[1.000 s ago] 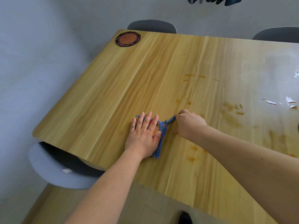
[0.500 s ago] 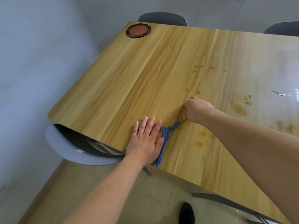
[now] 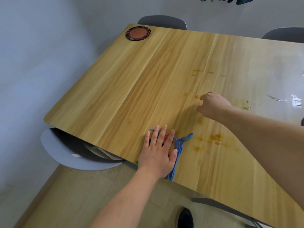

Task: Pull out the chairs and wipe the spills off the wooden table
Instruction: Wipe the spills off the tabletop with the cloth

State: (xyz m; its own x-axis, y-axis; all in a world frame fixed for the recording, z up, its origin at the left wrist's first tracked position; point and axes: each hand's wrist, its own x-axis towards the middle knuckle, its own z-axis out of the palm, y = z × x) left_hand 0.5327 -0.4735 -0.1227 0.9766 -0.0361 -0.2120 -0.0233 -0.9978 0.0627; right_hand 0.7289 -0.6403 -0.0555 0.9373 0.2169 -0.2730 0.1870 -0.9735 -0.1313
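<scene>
My left hand (image 3: 158, 150) lies flat, fingers straight, pressing a folded blue cloth (image 3: 178, 145) onto the wooden table (image 3: 131, 89) at its near edge. One corner of the cloth sticks out to the right. My right hand (image 3: 212, 104) hovers over the table farther back, fingers loosely curled, holding nothing and apart from the cloth. Orange spills (image 3: 214, 139) dot the wood to the right of the cloth, and more orange spots (image 3: 203, 71) lie beyond the right hand.
A grey chair (image 3: 69, 153) is tucked under the table's left end. Two more grey chair backs (image 3: 162, 22) (image 3: 284, 34) stand at the far side. A round brown coaster (image 3: 138, 33) sits at the far left corner. White scraps (image 3: 296, 100) lie at the right. My shoe (image 3: 185, 218) is on the floor.
My right hand has let go of the cloth's corner and drawn away up and to the right. The left hand has slid the cloth toward the table's near edge.
</scene>
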